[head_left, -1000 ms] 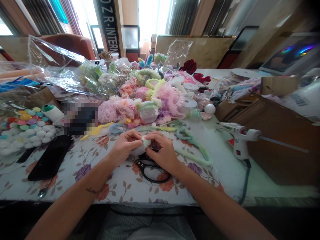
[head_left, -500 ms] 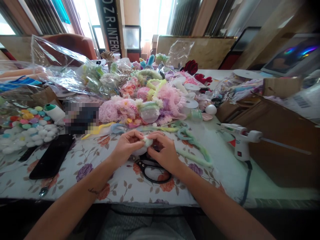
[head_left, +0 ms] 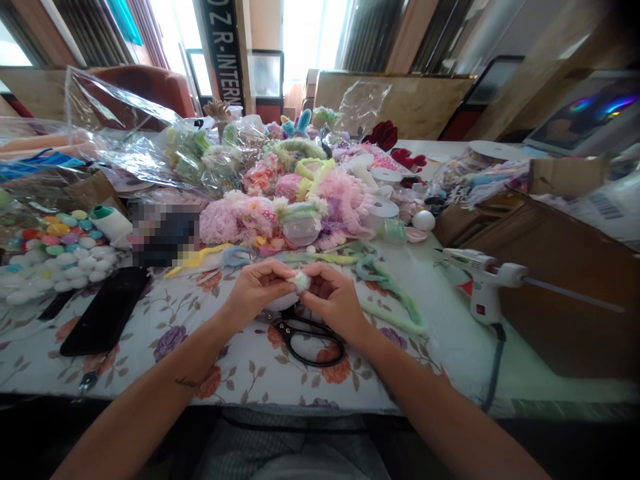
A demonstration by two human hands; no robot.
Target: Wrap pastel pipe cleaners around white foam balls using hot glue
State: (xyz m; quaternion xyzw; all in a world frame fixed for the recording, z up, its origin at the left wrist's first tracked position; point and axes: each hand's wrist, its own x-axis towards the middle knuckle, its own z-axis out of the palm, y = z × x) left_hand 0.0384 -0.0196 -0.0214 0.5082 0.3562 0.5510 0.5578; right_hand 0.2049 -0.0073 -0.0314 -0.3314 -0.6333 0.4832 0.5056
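Between the fingertips of both hands is a small, fuzzy, pale green-white tuft (head_left: 301,281); its exact kind does not show. My left hand (head_left: 260,287) pinches it from the left, thumb and forefinger closed. From the right, my right hand (head_left: 333,297) grips the same tuft, its fingers curled. A pair of black-handled scissors (head_left: 317,343) lies on the flowered cloth just below the hands, blades partly hidden. Behind the fingers a white rounded thing (head_left: 280,303) shows in part. Pastel green fuzzy strips (head_left: 395,293) lie beyond the right hand.
A white glue gun (head_left: 483,280) with a glue stick stands at the right, by a brown cardboard box (head_left: 565,280). Left lie a black phone (head_left: 105,313) and white pom-poms (head_left: 75,267). A heap of pink fluffy trim (head_left: 240,217) and clear plastic wrap (head_left: 135,147) fills the back.
Both hands have shifted slightly right with the tuft, which shows a little more roundly between the fingertips. The scissors and the things around them lie as before.
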